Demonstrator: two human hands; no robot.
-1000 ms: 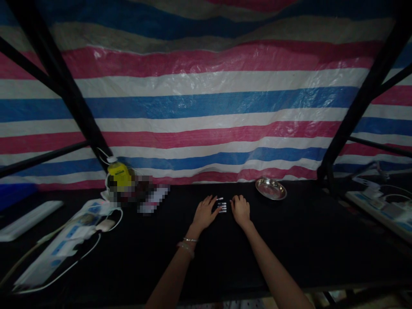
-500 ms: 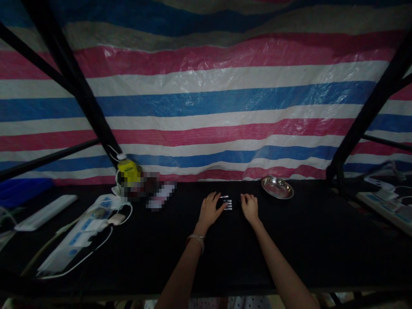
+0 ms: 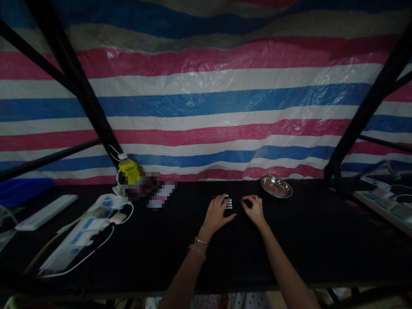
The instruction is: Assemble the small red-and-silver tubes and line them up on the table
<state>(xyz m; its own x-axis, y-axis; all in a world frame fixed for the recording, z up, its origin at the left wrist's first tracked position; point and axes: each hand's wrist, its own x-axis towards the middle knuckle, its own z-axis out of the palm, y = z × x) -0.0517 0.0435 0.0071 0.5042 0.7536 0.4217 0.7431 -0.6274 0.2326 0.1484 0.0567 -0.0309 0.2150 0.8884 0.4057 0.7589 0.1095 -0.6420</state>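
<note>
Several small silvery cylinders (image 3: 229, 203) lie side by side on the black table (image 3: 238, 253). My left hand (image 3: 218, 211) rests over their left part, palm down, with its thumb stretched out apart from the fingers. It hides part of the row, and a speck of red (image 3: 214, 197) shows by its fingertips. To the right of the cylinders, my right hand (image 3: 255, 208) has thumb and forefinger pinched on a small dark piece (image 3: 241, 201), too small to name. A round, shallow metal dish (image 3: 277, 187) sits beyond my right hand.
At the left lie power strips (image 3: 82, 234) with white cables and a white bar (image 3: 48, 212). A yellow-labelled bottle (image 3: 129, 169) stands at the back beside blurred-out items. Dark frame posts (image 3: 93, 113) flank a striped tarp (image 3: 219, 103).
My left hand has shifted right, covering more of the cylinders, and its thumb has swung outward. My right hand has moved slightly right, and a dark piece now shows at its fingertips.
</note>
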